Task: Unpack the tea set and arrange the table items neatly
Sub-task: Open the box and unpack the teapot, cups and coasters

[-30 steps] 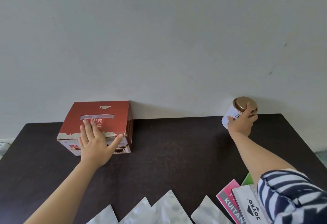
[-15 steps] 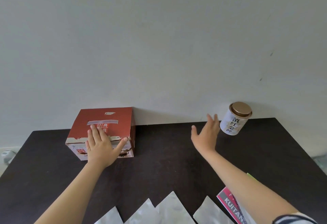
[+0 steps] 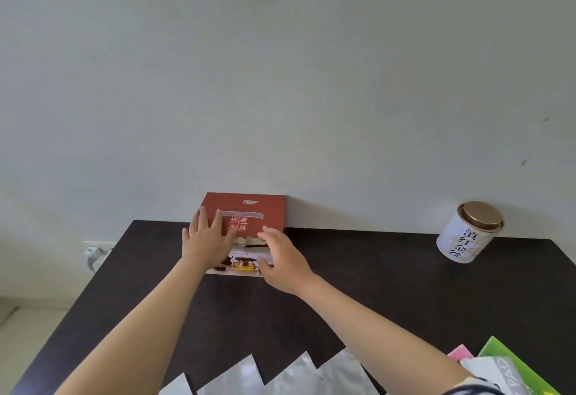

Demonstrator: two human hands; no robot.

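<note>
Pale wall backs the dark worktop [image 3: 358,285], and the red tea set box [image 3: 252,210] sits against it. My left hand [image 3: 205,238] lies flat on its lid; my right hand [image 3: 280,254], fingers relaxed, touches its front, holding nothing. I judge the cardboard stiff, the contents fragile and weighty, so I should take both sides. Right of the box, bare worktop runs to the tin [image 3: 467,232].

plain white wall [image 3: 280,67] behind the dark table [image 3: 389,295], plus a wall outlet with a plug [image 3: 93,252] down on the left.
</note>
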